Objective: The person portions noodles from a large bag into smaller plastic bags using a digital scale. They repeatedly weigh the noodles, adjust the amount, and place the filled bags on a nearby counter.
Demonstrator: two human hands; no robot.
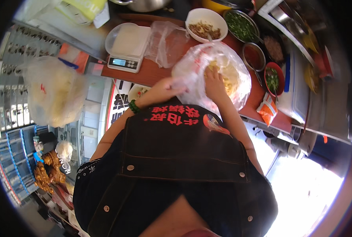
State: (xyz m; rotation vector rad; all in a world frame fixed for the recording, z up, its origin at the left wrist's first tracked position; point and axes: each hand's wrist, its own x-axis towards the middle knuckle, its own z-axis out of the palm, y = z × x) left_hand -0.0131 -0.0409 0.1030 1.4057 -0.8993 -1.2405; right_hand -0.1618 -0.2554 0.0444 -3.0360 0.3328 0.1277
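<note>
A large clear plastic bag [190,63] with red print lies on the counter before me, its mouth wide. Inside it are pale yellow noodles [230,86]. My right hand [215,81] reaches into the bag, its fingertips among the noodles; whether they grip any is hidden. At the bag's near left side is my left hand [176,86], blurred, its fingers against the plastic. I cannot tell if they pinch it. A green bead bracelet [133,106] circles my left wrist.
Left of the bag stand a digital scale [125,60] and a crumpled plastic bag [167,41]. Behind and right are a white bowl of minced food [205,25], chopped greens [241,25], red sauce [254,56], a red bowl [274,78] and an orange packet [267,109]. A filled bag [55,91] hangs left.
</note>
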